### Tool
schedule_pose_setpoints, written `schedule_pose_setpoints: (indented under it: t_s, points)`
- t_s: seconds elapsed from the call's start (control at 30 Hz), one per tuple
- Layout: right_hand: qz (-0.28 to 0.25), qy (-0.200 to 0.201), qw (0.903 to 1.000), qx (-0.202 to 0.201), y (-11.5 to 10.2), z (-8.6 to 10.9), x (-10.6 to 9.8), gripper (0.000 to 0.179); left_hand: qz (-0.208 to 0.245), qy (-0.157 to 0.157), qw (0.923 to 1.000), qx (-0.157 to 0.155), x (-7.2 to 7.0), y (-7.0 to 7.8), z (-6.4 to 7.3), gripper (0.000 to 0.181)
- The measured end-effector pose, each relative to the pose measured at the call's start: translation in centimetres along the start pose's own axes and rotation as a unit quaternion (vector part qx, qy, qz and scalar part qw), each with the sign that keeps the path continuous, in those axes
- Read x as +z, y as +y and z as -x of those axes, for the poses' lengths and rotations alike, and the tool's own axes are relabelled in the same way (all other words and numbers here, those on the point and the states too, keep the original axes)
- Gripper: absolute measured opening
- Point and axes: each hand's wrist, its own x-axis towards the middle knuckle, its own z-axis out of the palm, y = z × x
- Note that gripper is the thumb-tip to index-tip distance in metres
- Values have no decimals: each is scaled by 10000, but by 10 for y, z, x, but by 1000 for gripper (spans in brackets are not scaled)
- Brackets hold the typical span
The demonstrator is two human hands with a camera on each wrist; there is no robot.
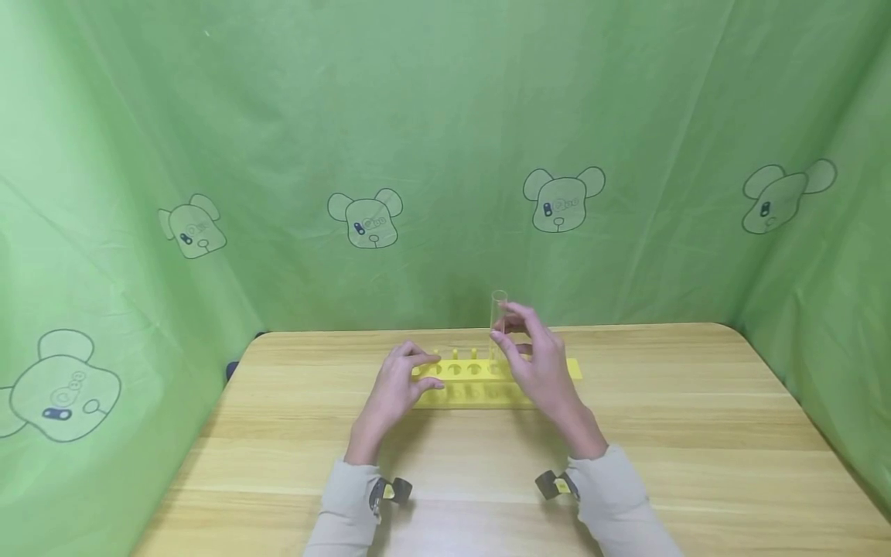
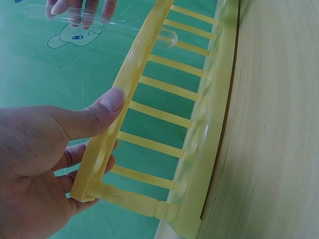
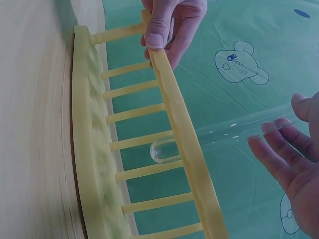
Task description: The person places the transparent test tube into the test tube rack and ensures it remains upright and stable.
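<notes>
A yellow test tube rack (image 1: 455,371) stands on the table near its far edge. My left hand (image 1: 401,381) grips the rack's left end, thumb on the near side of the top bar and fingers behind it, as the left wrist view shows. With thumb and fingertips my right hand (image 1: 544,363) pinches a clear glass test tube (image 1: 497,309) near its upper part. The tube is upright and passes through a hole in the top bar. Its rounded bottom (image 3: 160,151) hangs between the top bar and the base, above the base.
The wooden table (image 1: 473,495) reaches to a green curtain (image 1: 445,116) with printed bear heads behind and at both sides. Thin yellow pegs (image 2: 162,117) run between the rack's top bar and base. A small dark device is strapped at each wrist.
</notes>
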Motion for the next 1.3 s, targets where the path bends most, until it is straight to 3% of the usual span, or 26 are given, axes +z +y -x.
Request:
schedule_pose_setpoints:
  t_s: [0.83,1.3]
  points:
    - [-39,-114,9999,99,3,3,0,42,112,20,9999,-74,0,1,0,43]
    - [-108,-181,9997,101,5,4,0,41,-38,65,9999,75,1,-1,0,43]
